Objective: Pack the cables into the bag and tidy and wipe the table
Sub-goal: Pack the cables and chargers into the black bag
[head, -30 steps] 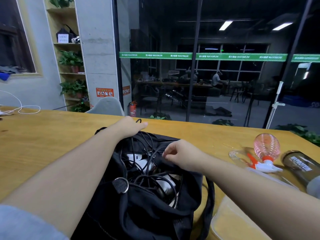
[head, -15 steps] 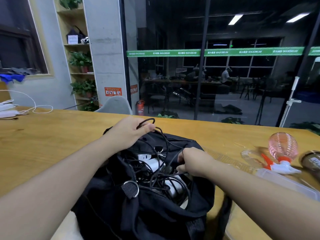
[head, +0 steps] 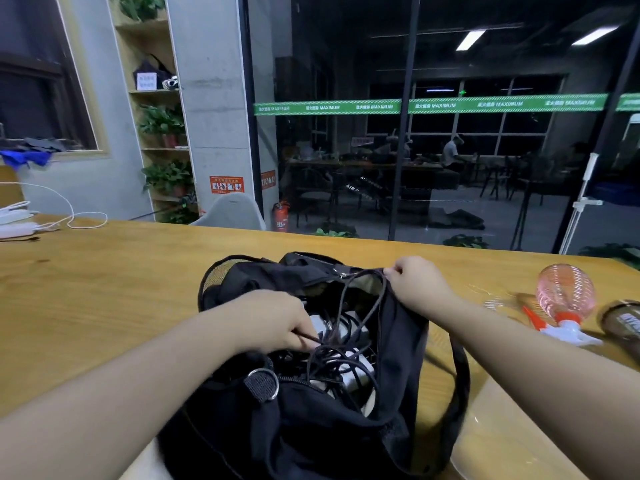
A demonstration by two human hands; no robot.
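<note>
- I take the black bag (head: 311, 427) as my landmark: it lies open in front of me on the wooden table (head: 104, 299), mouth facing up, so the cables can go in from above.
- My right hand (head: 415, 285) is at the bag's far rim, fingers pinching the edge of the fabric and lifting it. I judge this keeps the mouth wide and stops the side from folding over the load.
- My left hand (head: 277, 320) is inside the bag's mouth, fingers curled round a dark cable (head: 304, 337). I read this as pushing the strand down among the rest.
- The black cables (head: 332, 358) lie tangled inside the bag over white adapters (head: 349, 372). One loop rises toward the far rim beside my right hand, so packing is not quite finished.
- Right of the bag, a pink spray bottle (head: 564, 299) lies on its side, probably kept within reach for wiping.
- Far left of the bag, white power strips (head: 14, 221) and a white cord (head: 69, 216) remain on the table.
</note>
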